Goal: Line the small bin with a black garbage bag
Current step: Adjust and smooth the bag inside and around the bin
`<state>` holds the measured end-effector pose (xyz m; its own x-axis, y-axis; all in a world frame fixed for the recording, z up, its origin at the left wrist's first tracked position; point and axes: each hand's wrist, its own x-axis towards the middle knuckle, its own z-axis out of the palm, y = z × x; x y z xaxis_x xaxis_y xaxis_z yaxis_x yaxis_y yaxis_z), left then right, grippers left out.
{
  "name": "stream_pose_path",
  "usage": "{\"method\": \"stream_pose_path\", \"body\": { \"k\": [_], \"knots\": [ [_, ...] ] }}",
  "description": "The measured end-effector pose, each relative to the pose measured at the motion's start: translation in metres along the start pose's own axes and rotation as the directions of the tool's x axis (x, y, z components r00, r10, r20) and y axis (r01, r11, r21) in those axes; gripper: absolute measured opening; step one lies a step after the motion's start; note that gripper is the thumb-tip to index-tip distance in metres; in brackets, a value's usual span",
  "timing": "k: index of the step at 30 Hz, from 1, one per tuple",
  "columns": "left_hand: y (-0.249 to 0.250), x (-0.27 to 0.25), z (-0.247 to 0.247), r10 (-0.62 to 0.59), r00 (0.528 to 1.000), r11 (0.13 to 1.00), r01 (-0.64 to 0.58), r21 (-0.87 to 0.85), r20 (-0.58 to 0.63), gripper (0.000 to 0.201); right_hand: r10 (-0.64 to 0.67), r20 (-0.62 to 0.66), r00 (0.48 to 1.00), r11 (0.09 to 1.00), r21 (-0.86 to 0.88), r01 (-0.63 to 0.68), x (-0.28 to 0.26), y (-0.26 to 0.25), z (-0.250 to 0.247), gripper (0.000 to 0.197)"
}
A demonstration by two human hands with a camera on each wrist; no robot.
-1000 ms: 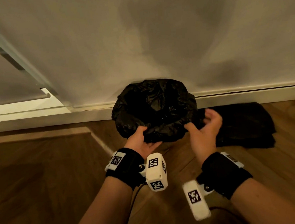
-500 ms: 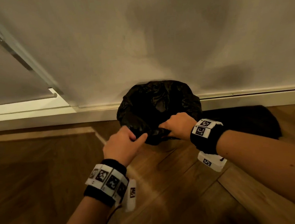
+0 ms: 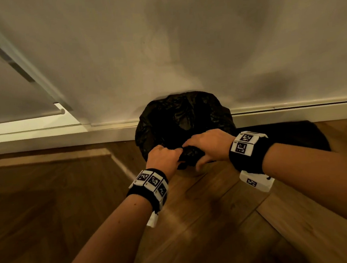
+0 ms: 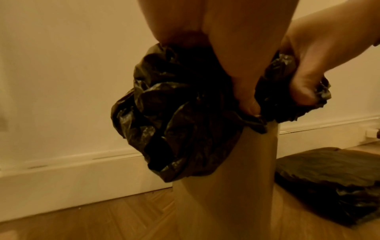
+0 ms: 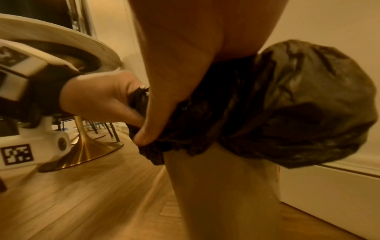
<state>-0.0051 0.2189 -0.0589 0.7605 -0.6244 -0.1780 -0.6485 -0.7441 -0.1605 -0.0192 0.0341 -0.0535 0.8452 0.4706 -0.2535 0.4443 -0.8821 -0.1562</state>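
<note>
Three views on the bin [image 4: 224, 186] by the wall [image 3: 182, 46]

Head camera looks down from above the bin; each wrist camera sits close beside it, low, facing its side. All share the bag [image 3: 180, 118] over its rim.

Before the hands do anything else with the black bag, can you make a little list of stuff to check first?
1. Both hands hold the bag: ok. The left hand and right hand pinch the black garbage bag at the near rim.
2. Bag folded over the rim: ok on the sides in view; the wall side cannot be seen.
3. Slack gathered at the front: not ok yet; a bunch still hangs loose between the hands.
4. Small bin standing upright: ok.
5. Bag pushed down to the bottom: cannot tell; the inside is too dark.
6. Spare bags out of the way: ok, on the floor beside the bin.
</note>
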Motion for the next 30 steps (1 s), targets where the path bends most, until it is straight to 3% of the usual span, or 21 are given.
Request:
{"method": "stream_pose_path", "body": {
  "k": [1,4,7,10,13,17,19,21,22,26,28,30],
  "knots": [
    [0.0,0.001,0.001,-0.001,1.0,1.0,0.001,-0.005,-0.005,0.028,0.004,0.025,1.0,0.999,-0.043,-0.003,0.0,0.002,0.0,0.054],
    [0.001,0.001,0.002,0.023,1.0,0.999,-0.023,-0.025,-0.001,0.031,0.023,0.025,0.999,0.982,-0.188,-0.018,-0.004,0.007,-0.002,0.024],
    [-0.001,-0.003,0.002,0.043,0.999,0.999,-0.043,-0.019,0.004,0.032,0.02,0.047,0.999,0.976,-0.217,-0.009,-0.008,0.007,-0.002,0.023],
    [-0.004,0.003,-0.001,0.018,0.996,0.997,-0.012,-0.07,0.082,0.032,0.043,0.043,0.998,0.981,-0.19,-0.034,-0.007,0.006,0.002,0.02],
    [-0.001,0.009,-0.008,0.039,0.985,0.994,-0.021,-0.105,0.169,0.048,0.076,0.059,0.995,0.978,-0.199,-0.063,-0.006,0.001,-0.002,0.017],
    [-0.01,0.003,-0.011,0.061,0.988,0.998,-0.063,0.007,0.142,0.027,0.013,0.056,0.998,0.985,-0.175,-0.003,-0.012,-0.008,0.003,0.026],
    [-0.021,0.0,-0.014,0.066,0.989,0.996,-0.074,0.05,0.136,0.025,-0.065,0.029,0.997,0.978,-0.197,0.07,-0.019,-0.002,-0.002,0.048],
    [-0.032,-0.004,-0.015,0.083,0.986,0.995,-0.091,0.049,0.145,0.028,-0.063,0.095,0.994,0.936,-0.34,0.091,-0.023,0.011,-0.013,0.064],
    [-0.036,-0.005,-0.014,0.091,0.984,0.994,-0.098,0.04,0.151,0.031,-0.059,0.118,0.991,0.919,-0.38,0.1,-0.025,0.017,-0.016,0.062],
    [-0.044,-0.002,-0.01,0.075,0.991,0.996,-0.08,0.038,0.111,0.028,-0.155,0.126,0.98,0.887,-0.419,0.194,-0.026,0.013,-0.011,0.021],
    [-0.042,-0.002,-0.013,0.069,0.988,0.996,-0.077,0.055,0.137,0.027,-0.189,0.091,0.978,0.9,-0.383,0.209,-0.024,0.01,-0.01,0.015],
    [-0.032,-0.005,-0.017,0.093,0.982,0.995,-0.097,0.019,0.164,0.036,-0.123,0.144,0.982,0.911,-0.375,0.169,-0.023,0.002,-0.01,0.022]
  ]
}}
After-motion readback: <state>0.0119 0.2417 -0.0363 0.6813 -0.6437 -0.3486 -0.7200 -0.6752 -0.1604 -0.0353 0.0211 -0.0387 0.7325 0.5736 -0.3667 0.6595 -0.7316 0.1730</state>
